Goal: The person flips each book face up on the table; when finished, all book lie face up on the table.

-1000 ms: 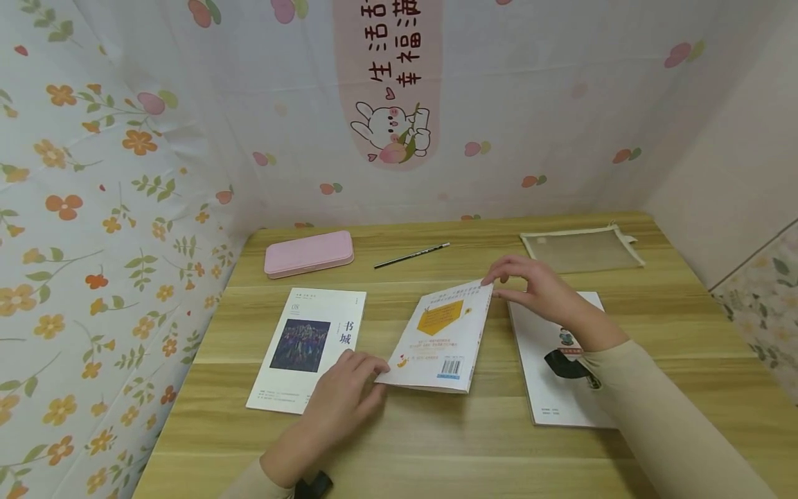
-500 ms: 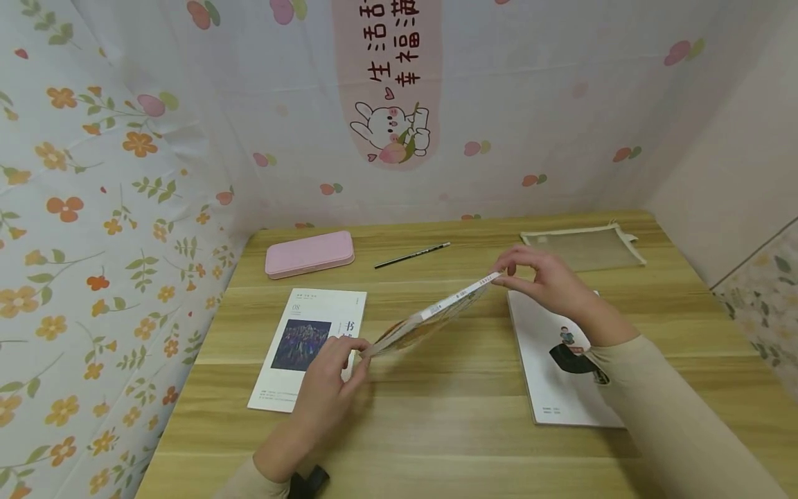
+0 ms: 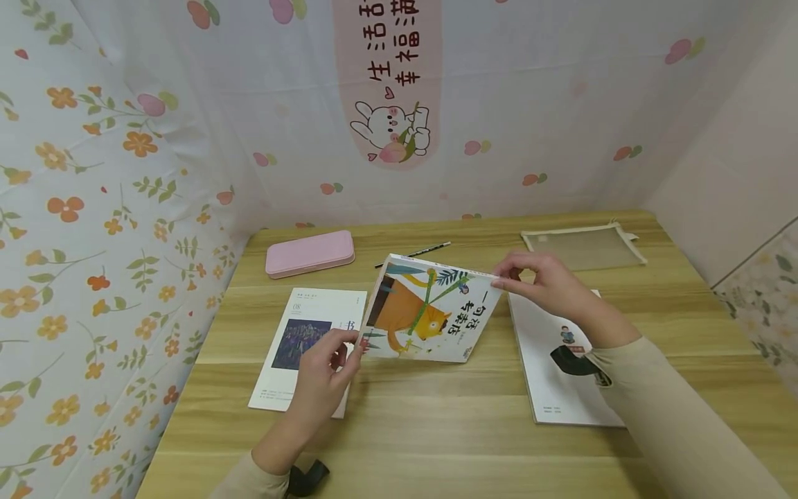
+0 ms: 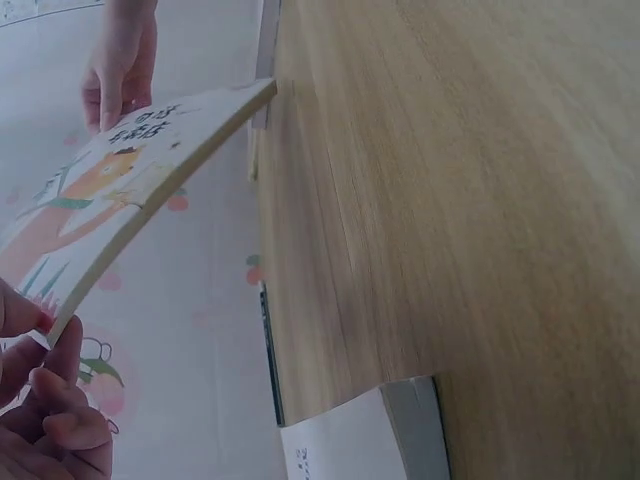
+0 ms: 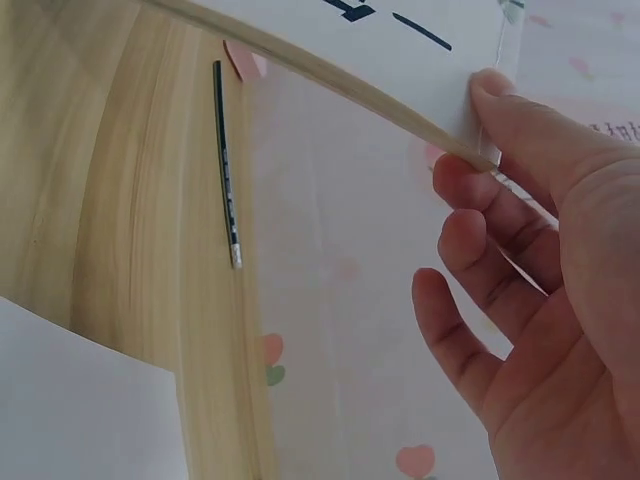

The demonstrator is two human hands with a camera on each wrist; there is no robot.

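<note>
A thin picture book with an orange animal on its white cover is held up above the table, tilted, its cover facing the head camera. My left hand pinches its left lower corner between thumb and fingers. At its upper right corner, my right hand pinches the edge by the spine; the right wrist view shows the thumb on the cover and the other fingers loosely bent. Under the left hand lies a white book with a dark square picture. Another white book lies partly beneath the right forearm.
Toward the back of the wooden table lie a pink pencil case, a dark pencil partly hidden by the held book, and a beige mesh zip pouch. A patterned cloth hangs behind the table.
The picture book has turned over between both hands: its back cover with a barcode showed first, then its edge, now its front. My left hand has shifted a little left and up.
</note>
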